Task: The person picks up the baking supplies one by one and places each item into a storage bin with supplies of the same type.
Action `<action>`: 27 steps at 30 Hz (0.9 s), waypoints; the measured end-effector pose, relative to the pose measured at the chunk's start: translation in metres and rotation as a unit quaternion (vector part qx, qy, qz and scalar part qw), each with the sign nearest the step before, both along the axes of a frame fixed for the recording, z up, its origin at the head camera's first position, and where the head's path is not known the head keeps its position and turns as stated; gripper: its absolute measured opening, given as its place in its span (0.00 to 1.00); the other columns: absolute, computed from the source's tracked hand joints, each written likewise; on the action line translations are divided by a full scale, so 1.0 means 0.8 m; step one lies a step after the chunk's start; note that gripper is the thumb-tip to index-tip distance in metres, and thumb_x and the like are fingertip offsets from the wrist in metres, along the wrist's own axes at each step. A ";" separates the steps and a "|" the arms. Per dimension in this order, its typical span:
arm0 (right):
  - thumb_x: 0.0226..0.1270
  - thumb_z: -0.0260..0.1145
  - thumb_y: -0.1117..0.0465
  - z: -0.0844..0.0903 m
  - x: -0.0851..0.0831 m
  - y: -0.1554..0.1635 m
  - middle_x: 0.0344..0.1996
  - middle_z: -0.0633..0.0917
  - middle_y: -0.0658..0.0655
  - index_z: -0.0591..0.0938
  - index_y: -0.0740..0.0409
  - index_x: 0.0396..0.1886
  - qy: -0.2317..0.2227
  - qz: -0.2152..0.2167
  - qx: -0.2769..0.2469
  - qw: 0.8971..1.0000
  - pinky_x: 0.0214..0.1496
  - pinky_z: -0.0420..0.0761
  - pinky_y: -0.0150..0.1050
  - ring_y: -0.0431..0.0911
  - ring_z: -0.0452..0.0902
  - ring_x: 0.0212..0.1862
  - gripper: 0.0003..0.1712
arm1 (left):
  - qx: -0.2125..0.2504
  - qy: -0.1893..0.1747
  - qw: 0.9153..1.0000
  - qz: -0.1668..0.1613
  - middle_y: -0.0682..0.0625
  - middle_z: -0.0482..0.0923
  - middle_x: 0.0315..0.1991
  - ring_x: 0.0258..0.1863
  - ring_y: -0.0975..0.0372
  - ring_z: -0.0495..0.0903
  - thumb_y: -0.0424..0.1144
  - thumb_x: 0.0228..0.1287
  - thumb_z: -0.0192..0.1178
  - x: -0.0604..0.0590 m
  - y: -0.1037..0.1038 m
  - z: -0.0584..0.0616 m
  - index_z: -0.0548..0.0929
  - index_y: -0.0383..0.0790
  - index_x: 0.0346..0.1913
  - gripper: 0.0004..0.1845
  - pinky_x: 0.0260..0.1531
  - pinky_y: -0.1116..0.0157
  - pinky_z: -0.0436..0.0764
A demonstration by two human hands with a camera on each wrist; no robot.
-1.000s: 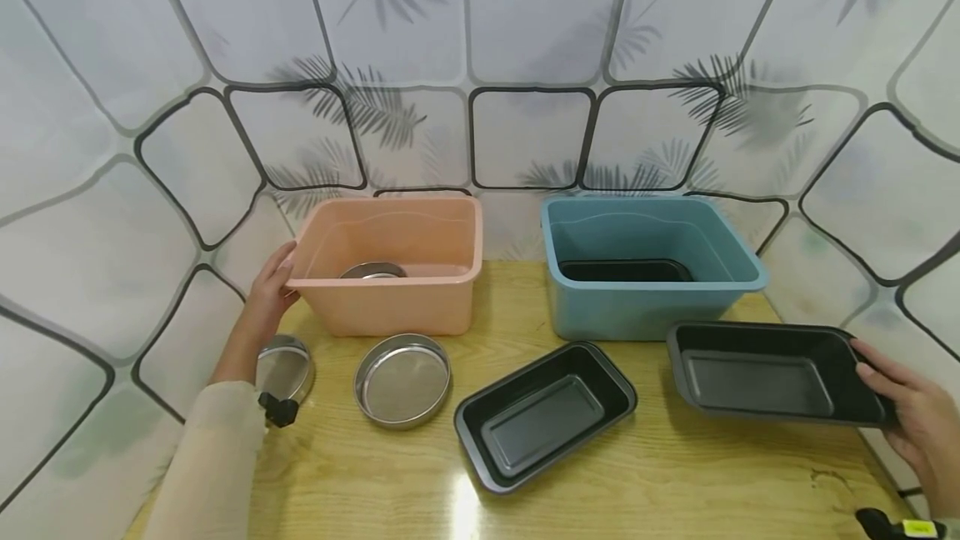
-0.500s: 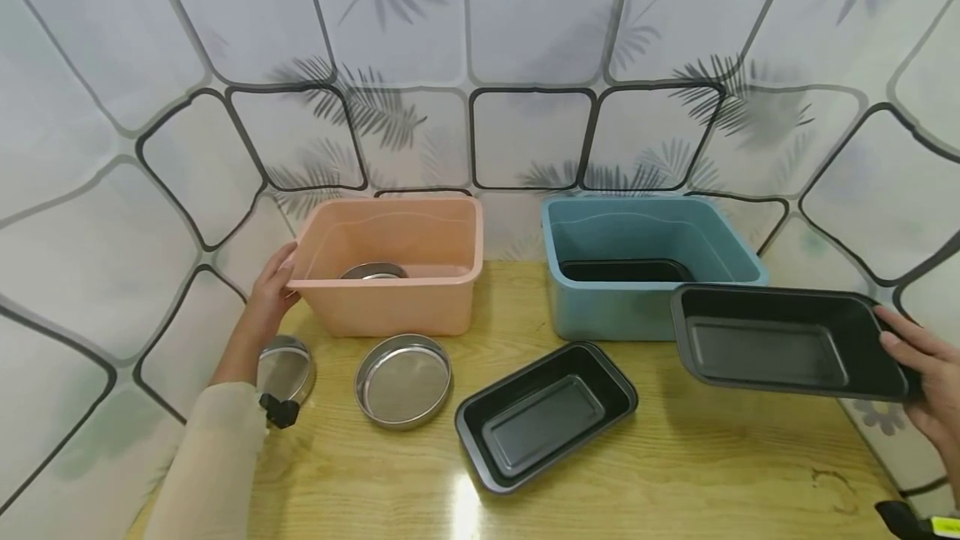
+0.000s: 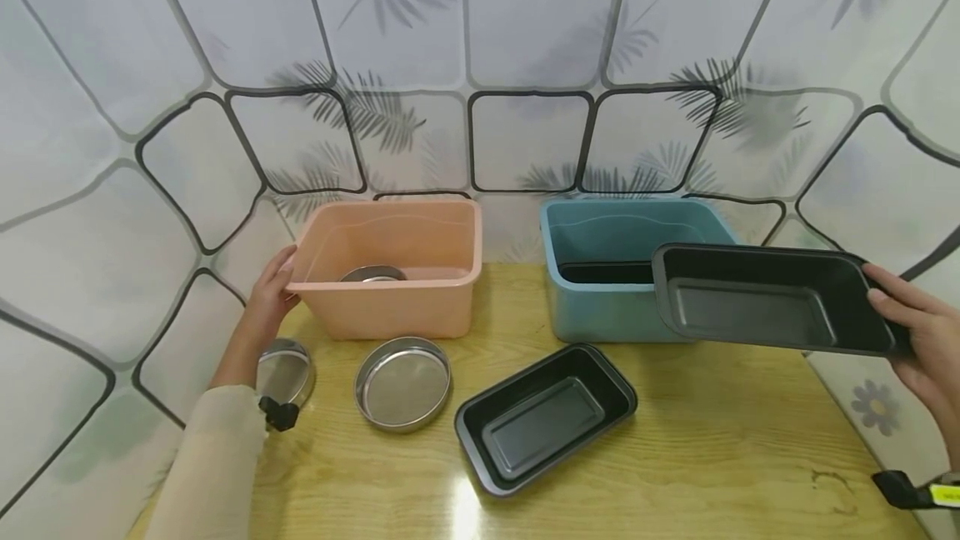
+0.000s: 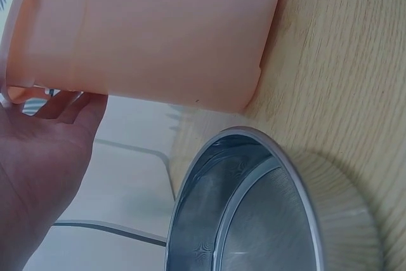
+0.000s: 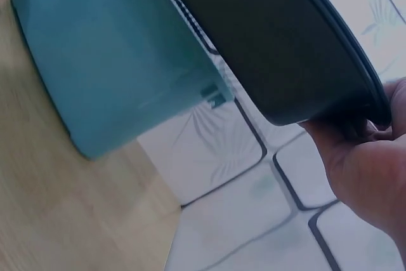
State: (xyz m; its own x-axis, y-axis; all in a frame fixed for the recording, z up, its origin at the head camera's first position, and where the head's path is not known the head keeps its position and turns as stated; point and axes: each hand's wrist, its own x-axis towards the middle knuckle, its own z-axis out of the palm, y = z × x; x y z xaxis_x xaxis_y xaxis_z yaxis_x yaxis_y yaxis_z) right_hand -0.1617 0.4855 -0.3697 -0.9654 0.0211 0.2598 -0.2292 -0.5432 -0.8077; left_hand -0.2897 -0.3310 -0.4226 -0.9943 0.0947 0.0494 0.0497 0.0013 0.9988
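My right hand (image 3: 922,336) grips the short end of a black loaf pan (image 3: 757,298), held in the air. Its left end overlaps the right side of the blue tub (image 3: 600,307) in the head view; the right wrist view shows the loaf pan's dark side (image 5: 266,42) from below. Another dark pan (image 3: 603,272) lies inside the blue tub. At the left, my left hand (image 3: 272,288) holds the rim of the pink tub (image 3: 390,311), fingers hooked under its edge in the left wrist view. A round metal pan (image 3: 372,272) shows partly inside the pink tub.
On the wooden table (image 3: 675,448) lie a second black loaf pan (image 3: 546,417) at the middle and a round metal cake pan (image 3: 402,383) to its left. Another round pan (image 4: 254,214) sits beside my left forearm. A patterned curtain (image 3: 525,40) surrounds the table.
My right hand has raised the loaf pan from low over the table's right side up to the blue tub's rim height. My left hand has stayed on the pink tub.
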 end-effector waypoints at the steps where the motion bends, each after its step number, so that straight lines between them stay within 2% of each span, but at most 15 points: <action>1: 0.80 0.40 0.75 0.004 -0.003 -0.002 0.48 0.89 0.51 0.84 0.55 0.60 -0.006 -0.003 -0.001 1.000 0.37 0.86 0.37 0.49 0.89 0.42 0.28 | 0.000 0.000 1.000 0.000 0.36 0.40 0.80 0.68 0.62 0.62 0.53 0.83 0.37 0.000 0.000 0.000 0.41 0.49 0.83 0.34 0.53 0.77 0.70; 4: 0.80 0.44 0.73 0.014 -0.012 -0.010 0.49 0.88 0.47 0.83 0.52 0.61 -0.031 -0.019 0.004 0.999 0.38 0.86 0.35 0.48 0.89 0.42 0.26 | 0.003 0.000 1.000 -0.001 0.35 0.40 0.80 0.65 0.66 0.66 0.52 0.83 0.37 0.000 0.000 0.001 0.41 0.49 0.82 0.34 0.53 0.77 0.71; 6: 0.80 0.47 0.72 0.020 -0.018 -0.018 0.60 0.82 0.45 0.80 0.48 0.65 -0.050 -0.033 0.015 0.998 0.40 0.86 0.34 0.46 0.89 0.43 0.26 | 0.002 0.000 1.000 0.000 0.34 0.40 0.80 0.63 0.68 0.68 0.53 0.83 0.38 0.001 0.000 0.001 0.41 0.48 0.82 0.34 0.52 0.77 0.71; 9: 0.79 0.51 0.71 0.028 -0.029 -0.029 0.61 0.79 0.41 0.76 0.46 0.70 -0.068 -0.043 0.019 0.997 0.43 0.85 0.33 0.46 0.89 0.44 0.27 | -0.002 0.000 1.000 0.001 0.34 0.39 0.81 0.64 0.67 0.67 0.53 0.82 0.38 0.002 0.000 0.002 0.41 0.48 0.83 0.35 0.52 0.78 0.71; 11: 0.78 0.52 0.72 0.032 -0.038 -0.036 0.60 0.79 0.40 0.75 0.47 0.70 -0.075 -0.045 0.019 0.996 0.44 0.85 0.33 0.45 0.89 0.45 0.27 | -0.003 0.001 1.000 0.001 0.34 0.39 0.81 0.67 0.64 0.65 0.53 0.82 0.38 0.002 0.000 0.003 0.41 0.48 0.83 0.35 0.52 0.78 0.71; 13: 0.77 0.54 0.72 0.036 -0.047 -0.042 0.50 0.85 0.41 0.76 0.48 0.69 -0.082 -0.047 0.016 0.995 0.44 0.85 0.33 0.45 0.89 0.44 0.27 | -0.001 0.002 1.000 0.004 0.34 0.40 0.80 0.68 0.62 0.63 0.53 0.82 0.39 0.001 0.000 0.003 0.42 0.47 0.82 0.35 0.52 0.78 0.71; 14: 0.76 0.54 0.73 0.038 -0.051 -0.045 0.48 0.86 0.42 0.76 0.49 0.70 -0.087 -0.047 0.014 0.995 0.45 0.85 0.33 0.45 0.89 0.44 0.27 | -0.004 0.005 1.000 0.008 0.34 0.40 0.80 0.69 0.61 0.63 0.52 0.82 0.39 0.001 0.000 0.004 0.43 0.46 0.82 0.35 0.52 0.78 0.71; 19: 0.75 0.57 0.72 0.046 -0.067 -0.055 0.49 0.85 0.41 0.72 0.48 0.72 -0.121 -0.048 0.005 0.992 0.47 0.84 0.33 0.42 0.88 0.44 0.30 | -0.035 0.018 0.999 0.027 0.32 0.43 0.79 0.66 0.64 0.66 0.51 0.82 0.42 0.000 0.002 0.008 0.48 0.42 0.82 0.34 0.51 0.80 0.72; 25: 0.74 0.57 0.74 0.053 -0.081 -0.063 0.47 0.86 0.42 0.80 0.50 0.65 -0.139 -0.033 -0.023 0.990 0.46 0.85 0.33 0.44 0.89 0.43 0.26 | -0.056 0.016 0.998 0.032 0.31 0.43 0.79 0.64 0.66 0.68 0.52 0.82 0.41 -0.002 0.004 0.010 0.47 0.42 0.82 0.34 0.50 0.81 0.73; 27: 0.73 0.58 0.74 0.054 -0.087 -0.069 0.59 0.81 0.43 0.82 0.49 0.63 -0.146 -0.039 -0.006 0.988 0.46 0.85 0.33 0.43 0.88 0.42 0.25 | -0.062 0.016 0.997 0.034 0.31 0.44 0.79 0.64 0.64 0.67 0.52 0.82 0.40 -0.002 0.004 0.010 0.47 0.42 0.82 0.34 0.49 0.82 0.73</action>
